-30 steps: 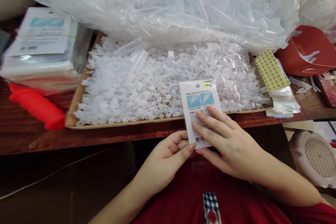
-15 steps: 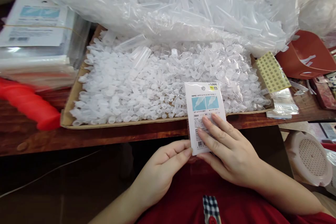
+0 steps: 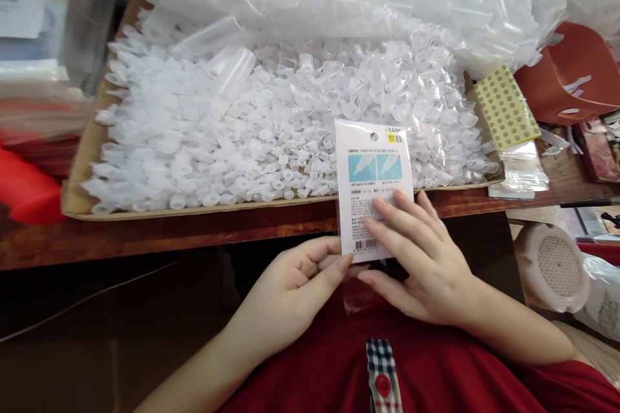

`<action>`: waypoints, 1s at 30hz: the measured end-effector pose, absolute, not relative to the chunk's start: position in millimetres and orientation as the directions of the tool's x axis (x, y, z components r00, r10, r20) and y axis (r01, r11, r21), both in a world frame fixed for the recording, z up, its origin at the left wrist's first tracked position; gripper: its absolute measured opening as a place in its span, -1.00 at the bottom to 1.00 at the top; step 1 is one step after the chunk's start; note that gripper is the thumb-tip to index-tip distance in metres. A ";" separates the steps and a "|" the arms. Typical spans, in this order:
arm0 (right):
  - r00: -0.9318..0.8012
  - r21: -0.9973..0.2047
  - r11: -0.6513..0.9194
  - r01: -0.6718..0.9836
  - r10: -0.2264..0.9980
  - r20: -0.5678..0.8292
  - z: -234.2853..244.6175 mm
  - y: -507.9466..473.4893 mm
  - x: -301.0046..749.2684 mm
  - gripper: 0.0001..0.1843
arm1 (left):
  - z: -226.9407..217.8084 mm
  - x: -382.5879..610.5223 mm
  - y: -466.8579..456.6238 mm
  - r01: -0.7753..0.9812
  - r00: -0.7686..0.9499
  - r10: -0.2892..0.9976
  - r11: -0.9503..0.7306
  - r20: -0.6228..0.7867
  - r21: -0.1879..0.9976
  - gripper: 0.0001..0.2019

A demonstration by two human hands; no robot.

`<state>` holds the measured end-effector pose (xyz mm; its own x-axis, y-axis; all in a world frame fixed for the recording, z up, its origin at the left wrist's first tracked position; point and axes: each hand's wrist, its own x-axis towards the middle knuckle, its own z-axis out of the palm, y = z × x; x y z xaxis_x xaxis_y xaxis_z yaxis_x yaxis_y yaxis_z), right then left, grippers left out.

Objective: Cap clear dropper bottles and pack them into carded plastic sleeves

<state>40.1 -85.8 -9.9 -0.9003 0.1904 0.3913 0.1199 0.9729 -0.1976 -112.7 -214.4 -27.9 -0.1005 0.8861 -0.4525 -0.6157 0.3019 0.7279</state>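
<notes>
White printed card in left hand, right hand against it

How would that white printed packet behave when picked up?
The packet probably feels light, since it looks thin. It is likely fairly stiff, as it looks unbent under the right hand. The clear film below looks thin, so probably floppy.
</notes>
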 end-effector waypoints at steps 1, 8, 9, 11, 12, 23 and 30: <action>-0.904 -0.201 0.976 0.088 0.163 0.396 -8.1 -83.4 43.9 -0.55 | -26.9 -113.1 -213.1 -0.641 -0.099 0.884 0.294 -0.456 0.710 -0.79; -0.918 -0.140 0.972 -0.191 -0.126 0.375 2.0 -80.3 58.1 -0.71 | -20.7 -112.7 -206.8 -0.722 -0.088 0.893 0.249 -0.442 0.646 -0.86; -0.921 -0.125 0.973 -0.192 -0.134 0.367 2.5 -81.4 56.7 -0.76 | -20.8 -111.7 -207.0 -0.729 -0.089 0.896 0.239 -0.435 0.642 -0.87; -0.921 -0.118 0.973 -0.197 -0.142 0.364 3.4 -82.7 52.7 -0.85 | -21.7 -109.9 -208.0 -0.748 -0.078 0.899 0.233 -0.430 0.622 -0.87; -0.920 -0.129 0.971 -0.201 -0.142 0.365 4.0 -82.6 50.6 -0.87 | -22.5 -109.4 -208.8 -0.759 -0.068 0.898 0.236 -0.434 0.607 -0.87; -0.950 -0.373 0.910 -0.181 -0.063 0.307 19.7 -81.0 34.0 -0.86 | -31.3 -112.1 -209.8 -0.624 -0.196 0.886 0.218 -0.420 0.751 -0.88; -0.989 -0.580 0.812 0.071 0.134 0.068 27.2 -79.2 13.0 -0.80 | -33.7 -111.6 -211.1 -0.566 -0.210 0.898 0.211 -0.387 0.797 -0.72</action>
